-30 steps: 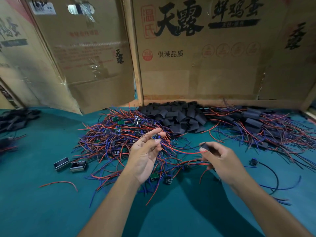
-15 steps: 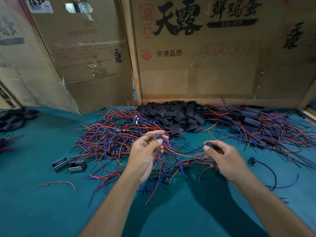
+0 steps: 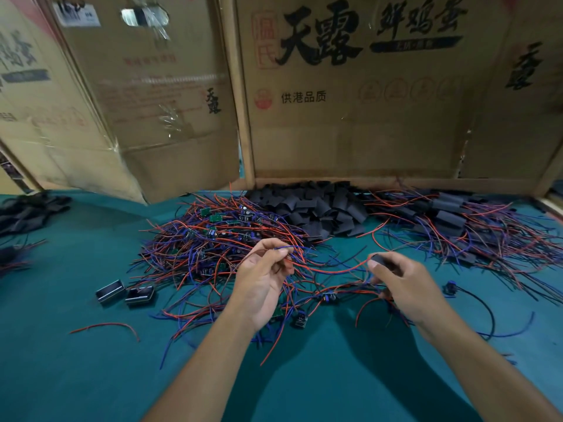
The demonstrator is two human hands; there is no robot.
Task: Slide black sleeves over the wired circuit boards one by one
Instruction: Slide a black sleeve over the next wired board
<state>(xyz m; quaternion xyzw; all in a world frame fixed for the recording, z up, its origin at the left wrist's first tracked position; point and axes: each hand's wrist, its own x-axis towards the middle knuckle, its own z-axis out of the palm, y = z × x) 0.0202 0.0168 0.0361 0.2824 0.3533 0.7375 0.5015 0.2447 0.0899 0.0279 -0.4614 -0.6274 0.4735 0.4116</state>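
A tangled pile of wired circuit boards [image 3: 219, 239] with red and blue leads lies on the green table, left of centre. Loose black sleeves [image 3: 316, 208] are heaped behind it against the cardboard. My left hand [image 3: 262, 278] pinches the red and blue wires [image 3: 292, 249] of one board between thumb and fingertips. My right hand [image 3: 402, 284] grips a black sleeve [image 3: 380, 259], and a red wire runs between the two hands. Boards with sleeves on them [image 3: 451, 220] are piled at the right.
Cardboard boxes [image 3: 350, 102] wall off the back of the table [image 3: 91, 376]. Two small black boxes [image 3: 125, 292] sit to the left, with a loose red wire [image 3: 106, 325] nearby. More black sleeves [image 3: 27, 208] lie at the far left. A black-wired part [image 3: 449, 287] rests right of my right hand.
My left hand's fingers have closed from a looser pose into a pinch on the wires and lifted them slightly. My right hand kept hold of the sleeve and barely moved.
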